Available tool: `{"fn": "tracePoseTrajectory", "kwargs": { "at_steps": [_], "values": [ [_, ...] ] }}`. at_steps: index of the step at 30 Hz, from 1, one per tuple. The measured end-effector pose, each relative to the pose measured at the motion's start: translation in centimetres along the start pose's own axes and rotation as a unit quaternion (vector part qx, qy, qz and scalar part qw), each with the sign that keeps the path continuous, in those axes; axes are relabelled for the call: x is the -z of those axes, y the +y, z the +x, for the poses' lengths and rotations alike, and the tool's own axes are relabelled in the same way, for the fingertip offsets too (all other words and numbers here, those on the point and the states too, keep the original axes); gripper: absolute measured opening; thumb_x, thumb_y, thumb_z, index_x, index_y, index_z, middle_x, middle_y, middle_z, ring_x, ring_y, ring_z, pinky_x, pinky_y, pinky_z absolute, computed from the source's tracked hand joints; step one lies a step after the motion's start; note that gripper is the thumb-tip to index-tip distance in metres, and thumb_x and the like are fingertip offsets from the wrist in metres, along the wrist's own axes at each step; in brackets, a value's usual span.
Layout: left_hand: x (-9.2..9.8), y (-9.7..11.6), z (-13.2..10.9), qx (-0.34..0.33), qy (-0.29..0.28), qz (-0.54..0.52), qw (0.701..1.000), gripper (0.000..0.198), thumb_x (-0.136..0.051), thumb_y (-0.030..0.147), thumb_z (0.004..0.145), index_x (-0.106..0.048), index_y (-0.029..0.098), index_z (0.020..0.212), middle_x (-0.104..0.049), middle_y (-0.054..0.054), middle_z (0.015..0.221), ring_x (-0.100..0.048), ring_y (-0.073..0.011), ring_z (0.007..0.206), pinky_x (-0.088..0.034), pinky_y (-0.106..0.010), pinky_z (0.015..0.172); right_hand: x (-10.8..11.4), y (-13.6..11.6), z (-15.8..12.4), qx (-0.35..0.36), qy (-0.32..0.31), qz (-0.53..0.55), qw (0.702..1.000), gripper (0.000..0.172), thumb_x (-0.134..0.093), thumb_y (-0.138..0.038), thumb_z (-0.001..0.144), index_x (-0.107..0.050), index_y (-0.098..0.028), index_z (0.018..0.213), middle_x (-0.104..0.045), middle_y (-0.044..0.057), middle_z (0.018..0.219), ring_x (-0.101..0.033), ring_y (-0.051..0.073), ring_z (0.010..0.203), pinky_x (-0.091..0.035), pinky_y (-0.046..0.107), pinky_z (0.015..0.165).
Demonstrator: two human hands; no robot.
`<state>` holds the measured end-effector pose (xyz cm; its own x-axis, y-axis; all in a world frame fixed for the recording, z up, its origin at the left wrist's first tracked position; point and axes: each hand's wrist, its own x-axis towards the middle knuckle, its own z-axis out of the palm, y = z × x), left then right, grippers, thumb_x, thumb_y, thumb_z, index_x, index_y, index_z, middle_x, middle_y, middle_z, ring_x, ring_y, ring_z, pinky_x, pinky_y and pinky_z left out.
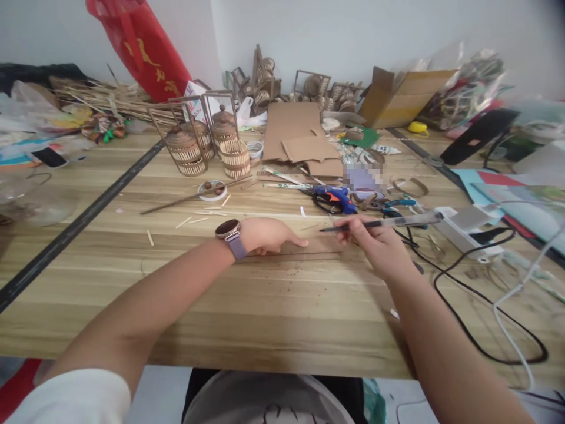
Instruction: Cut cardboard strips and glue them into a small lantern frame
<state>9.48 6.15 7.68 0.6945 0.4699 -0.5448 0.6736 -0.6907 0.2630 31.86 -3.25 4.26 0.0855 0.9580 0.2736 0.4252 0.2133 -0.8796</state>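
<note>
My right hand point(368, 238) is closed around a pen point(397, 221) with a clear barrel and a dark tip that points left. Under the pen tip lies a flat, thin brown strip point(324, 244) with a dark front edge. My left hand point(271, 234), a watch on its wrist, presses the strip against the table, its thumb stretched to the right and its other fingers curled and partly hidden. Small brown crumbs point(291, 274) are scattered on the wood in front of the strip.
Behind my hands lie a blue glue gun point(335, 199), pliers point(399, 203) and cardboard sheets point(293, 126). Small bamboo baskets point(236, 159) stand back left, near a white ring with brown beads point(212, 189). To the right are a power strip point(468, 232) and looping cables point(463, 347).
</note>
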Motion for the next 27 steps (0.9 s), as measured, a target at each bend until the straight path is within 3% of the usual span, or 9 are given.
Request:
{"fn": "tracePoseTrajectory", "kwargs": {
  "at_steps": [3,11,15,19,24,27],
  "values": [
    [0.0,0.1,0.0,0.007,-0.034,-0.005,0.999,0.075,-0.047,0.006,0.087,-0.036,0.053,0.144,-0.072,0.0,0.084,-0.055,-0.01,0.047,-0.04,-0.02,0.051,-0.5,-0.1,0.0,-0.029,-0.014,0.03,0.999,0.03,-0.066,-0.052,0.082,-0.067,-0.022,0.078,-0.061,0.001,0.065,-0.057,0.016,0.061,-0.048,0.03,0.061],
    [-0.4,-0.1,0.5,-0.016,0.003,0.058,0.998,0.084,-0.051,0.002,0.077,-0.035,0.05,0.145,-0.073,0.001,0.082,-0.057,-0.0132,0.054,-0.04,-0.021,0.053,-3.3,-0.5,-0.8,-0.05,-0.145,0.036,0.988,0.023,-0.069,-0.042,0.077,-0.065,-0.02,0.08,-0.068,0.004,0.078,-0.062,0.018,0.07,-0.05,0.031,0.065],
    [-0.4,-0.3,0.8,-0.033,-0.014,0.049,0.998,0.083,-0.049,0.002,0.079,-0.033,0.049,0.146,-0.073,0.001,0.081,-0.058,-0.0139,0.054,-0.041,-0.022,0.055,-3.9,-0.2,-0.9,-0.074,-0.153,0.028,0.985,0.025,-0.069,-0.045,0.076,-0.064,-0.02,0.081,-0.071,0.005,0.083,-0.064,0.019,0.074,-0.051,0.032,0.067],
    [-0.7,-0.6,0.8,-0.045,0.011,0.057,0.997,0.08,-0.052,0.004,0.079,-0.039,0.049,0.144,-0.074,0.0,0.096,-0.06,-0.0147,0.063,-0.044,-0.023,0.061,-3.9,0.1,-0.7,-0.068,-0.154,0.038,0.985,0.022,-0.069,-0.042,0.077,-0.065,-0.02,0.081,-0.072,0.006,0.085,-0.065,0.02,0.08,-0.052,0.034,0.072],
    [-0.7,-0.8,0.7,-0.047,0.011,0.032,0.998,0.078,-0.051,0.008,0.082,-0.036,0.054,0.143,-0.071,0.004,0.073,-0.056,-0.014,0.054,-0.042,-0.024,0.059,-3.9,0.4,-0.8,-0.064,-0.152,0.034,0.986,0.022,-0.069,-0.041,0.077,-0.065,-0.019,0.08,-0.071,0.005,0.082,-0.065,0.02,0.075,-0.052,0.034,0.069],
    [-0.5,-0.4,0.5,-0.058,0.012,0.048,0.997,0.08,-0.051,0.005,0.08,-0.037,0.051,0.144,-0.073,0.003,0.078,-0.056,-0.0141,0.057,-0.042,-0.024,0.059,-4.1,0.5,-1.0,-0.06,-0.155,0.012,0.986,0.02,-0.066,-0.04,0.08,-0.066,-0.02,0.083,-0.072,0.005,0.085,-0.066,0.02,0.078,-0.053,0.033,0.069]
  ]
}}
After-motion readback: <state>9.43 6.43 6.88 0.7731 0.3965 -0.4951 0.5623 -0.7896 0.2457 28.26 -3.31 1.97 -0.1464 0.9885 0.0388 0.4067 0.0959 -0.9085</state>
